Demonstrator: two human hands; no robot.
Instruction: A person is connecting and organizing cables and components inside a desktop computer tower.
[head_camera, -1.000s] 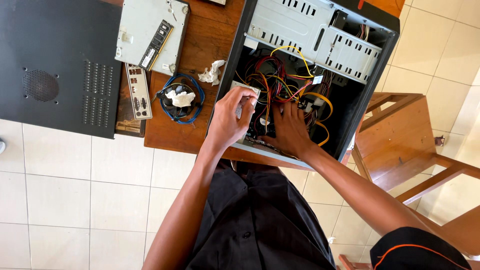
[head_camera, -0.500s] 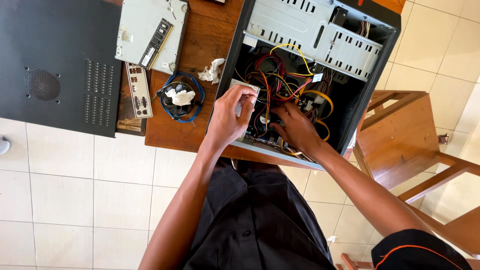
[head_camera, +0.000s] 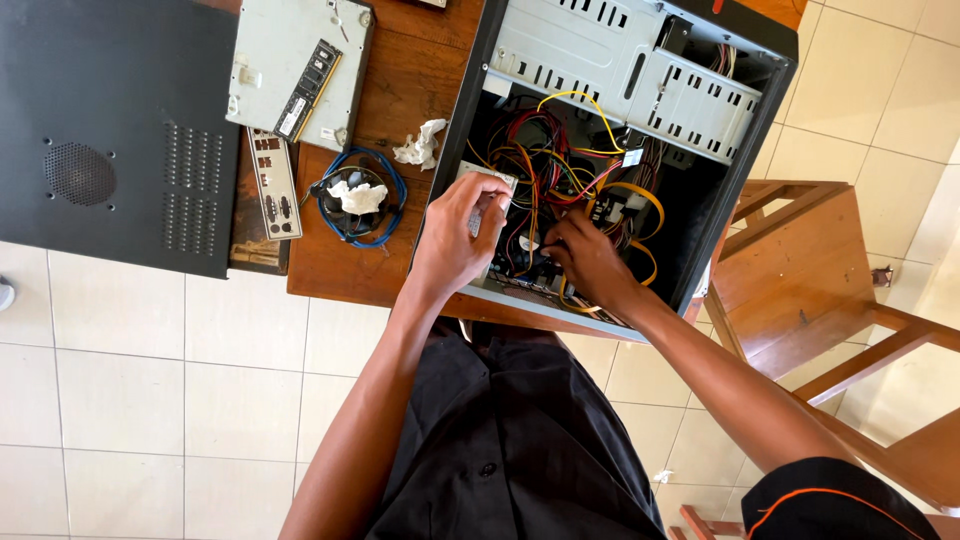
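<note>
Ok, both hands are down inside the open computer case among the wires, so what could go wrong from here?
1. The right hand is buried in the tangled wires; pulling back could snag one and tug a connector loose.
2. The left hand rests at the computer case edge; bare sheet metal could scrape it.
3. The cooling fan and crumpled tissue lie loose on the wooden table; an elbow could knock them.

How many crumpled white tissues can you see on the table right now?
2. One crumpled tissue lies on the bare wooden table just left of the open computer case; the other tissue sits on the cooler fan. More could be hidden inside the case.
</note>
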